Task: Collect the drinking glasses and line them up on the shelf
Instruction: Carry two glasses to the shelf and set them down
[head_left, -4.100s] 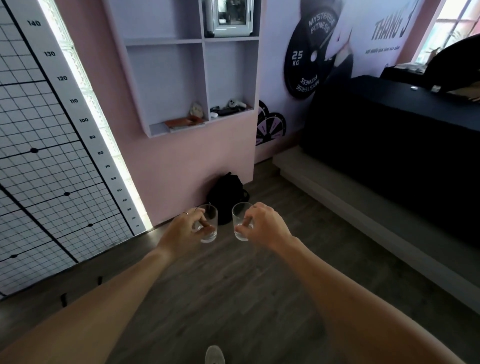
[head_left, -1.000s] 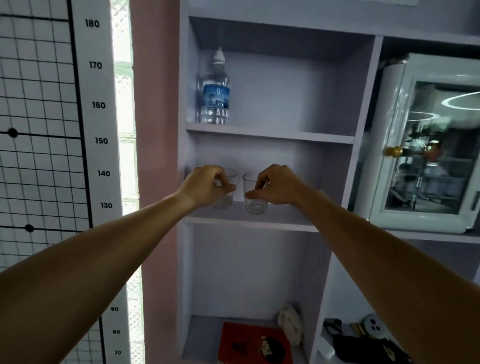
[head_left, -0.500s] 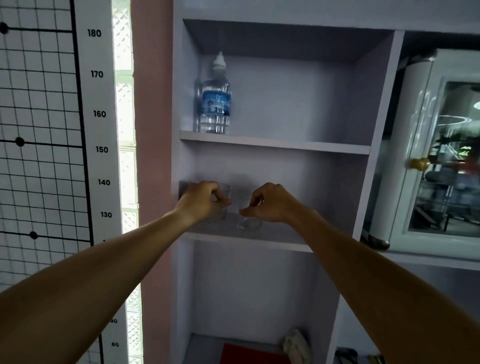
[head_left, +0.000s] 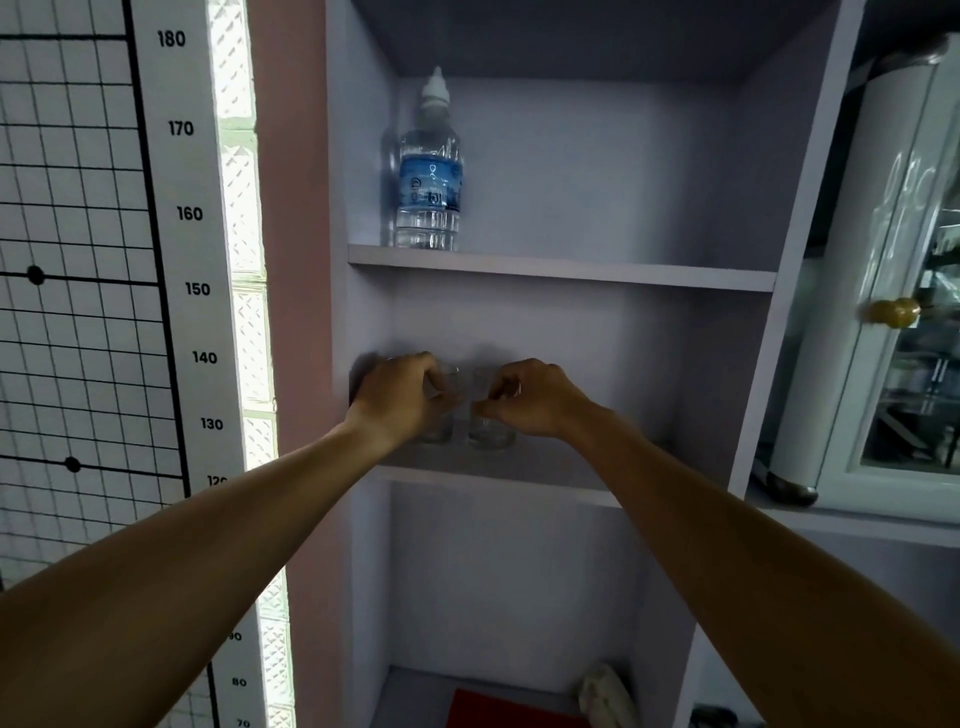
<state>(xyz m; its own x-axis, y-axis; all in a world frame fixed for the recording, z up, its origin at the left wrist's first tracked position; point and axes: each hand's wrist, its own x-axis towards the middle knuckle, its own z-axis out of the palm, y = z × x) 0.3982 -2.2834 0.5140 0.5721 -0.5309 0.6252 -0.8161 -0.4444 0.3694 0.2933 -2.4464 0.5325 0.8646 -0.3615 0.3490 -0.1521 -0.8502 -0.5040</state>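
The tall pale lilac shelving unit (head_left: 779, 218) fills the wall ahead, and the person has both arms up at its middle shelf board (head_left: 550, 467). One level higher stands a clear plastic water bottle with a blue label (head_left: 428, 176), well out of the way. To the right is a white glass-fronted cabinet with a brass knob (head_left: 891, 313), and far left a black-and-white height chart (head_left: 182, 213).

On the middle board, toward the left side wall, sit two short clear drinking glasses, just beside each other with a small gap. The left hand (head_left: 397, 400) is curled round the left glass (head_left: 439, 423), fingers over its upper part. The right hand (head_left: 535, 397) pinches the right glass (head_left: 491, 431) near the rim between thumb and fingertips. Both bases look to be down on the board or very nearly so; the dim light makes it hard to be sure.

From where I stand, this is the setting-down step. Doing it well means feeling each base flat before letting go, keeping the glasses from knocking together, squaring them to the shelf's front edge so they read as a row, then opening the fingers upward and drawing back without dragging a rim. Room remains to the right for more.
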